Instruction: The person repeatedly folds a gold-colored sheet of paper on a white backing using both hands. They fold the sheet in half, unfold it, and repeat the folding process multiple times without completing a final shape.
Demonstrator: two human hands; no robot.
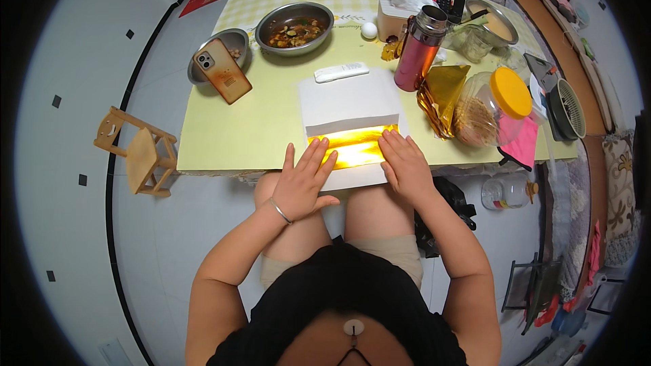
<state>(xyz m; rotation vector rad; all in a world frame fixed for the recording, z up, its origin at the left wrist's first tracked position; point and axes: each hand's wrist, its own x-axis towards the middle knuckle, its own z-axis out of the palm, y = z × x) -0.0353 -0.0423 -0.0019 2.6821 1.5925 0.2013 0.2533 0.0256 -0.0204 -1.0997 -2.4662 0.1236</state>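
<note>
Table: left hand, right hand on gold foil

I see bright gold foil against white paper
My surface is pale yellow, checked at the far end; the flask shades from pink to orange

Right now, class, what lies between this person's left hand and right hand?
In the head view, a shiny gold foil strip spans the stretch between the left hand and right hand, with white paper along its far edge.
</note>
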